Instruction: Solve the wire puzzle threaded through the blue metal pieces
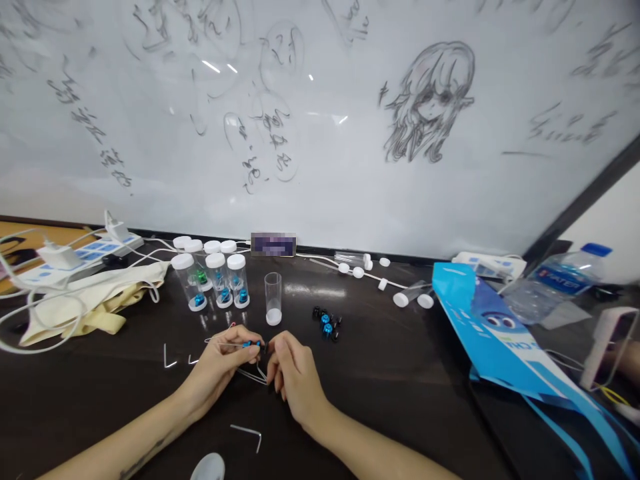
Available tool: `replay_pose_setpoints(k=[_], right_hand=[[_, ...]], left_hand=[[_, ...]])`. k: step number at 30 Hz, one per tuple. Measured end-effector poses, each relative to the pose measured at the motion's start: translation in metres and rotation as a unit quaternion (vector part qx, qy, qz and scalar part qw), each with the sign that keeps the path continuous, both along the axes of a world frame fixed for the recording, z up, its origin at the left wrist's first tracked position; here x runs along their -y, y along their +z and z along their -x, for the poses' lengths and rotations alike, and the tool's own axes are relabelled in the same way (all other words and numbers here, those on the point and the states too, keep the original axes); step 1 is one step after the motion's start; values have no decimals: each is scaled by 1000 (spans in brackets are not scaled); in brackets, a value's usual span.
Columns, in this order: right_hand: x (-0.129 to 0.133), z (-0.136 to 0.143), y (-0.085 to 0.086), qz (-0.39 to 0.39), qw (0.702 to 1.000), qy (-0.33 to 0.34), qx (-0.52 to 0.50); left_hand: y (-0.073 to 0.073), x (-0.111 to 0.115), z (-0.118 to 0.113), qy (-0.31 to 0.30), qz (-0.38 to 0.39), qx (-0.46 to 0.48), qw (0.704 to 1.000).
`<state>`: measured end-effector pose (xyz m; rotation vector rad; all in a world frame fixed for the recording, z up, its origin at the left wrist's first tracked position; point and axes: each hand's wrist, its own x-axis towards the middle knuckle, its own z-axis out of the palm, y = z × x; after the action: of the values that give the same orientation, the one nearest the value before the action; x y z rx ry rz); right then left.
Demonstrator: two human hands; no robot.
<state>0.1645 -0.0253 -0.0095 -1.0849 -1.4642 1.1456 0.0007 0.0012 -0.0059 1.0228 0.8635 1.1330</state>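
My left hand (220, 360) is closed in a pinch around a small blue-and-black part (247, 345). A thin pale rod or cord crosses its fingers. Close beside it, my right hand (297, 380) has its thumb and fingers curled together at the dark end of that part; whether it grips anything else is hidden. Thin white strands (253, 377) hang below the fingertips. Just beyond the hands stands a clear tube (273, 300) with a white base and an open top. To its right lies a cluster of similar blue and black parts (327, 327).
Several capped tubes (216, 280) with blue or green pieces stand at the back left. L-shaped hex keys (247, 430) lie near a white cap (209, 467). Empty tubes (413, 293) and caps lie at the back. A blue bag (480, 320) and water bottle (560, 280) occupy the right.
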Motion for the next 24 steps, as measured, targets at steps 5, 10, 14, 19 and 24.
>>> replay_pose_setpoints(k=[5, 10, 14, 19, 24], right_hand=[[1, -1, 2, 7, 1000, 8, 23], [-1, -4, 5, 11, 999, 22, 49], [-3, -6, 4, 20, 998, 29, 55], [-2, -6, 5, 17, 997, 29, 68], [-4, -2, 5, 20, 997, 15, 79]], left_hand=[[1, 0, 1, 0, 7, -9, 1000], [1, -1, 3, -20, 9, -31, 999], [0, -1, 2, -31, 4, -50, 998], [2, -1, 0, -46, -3, -56, 997], [2, -2, 1, -52, 2, -57, 997]])
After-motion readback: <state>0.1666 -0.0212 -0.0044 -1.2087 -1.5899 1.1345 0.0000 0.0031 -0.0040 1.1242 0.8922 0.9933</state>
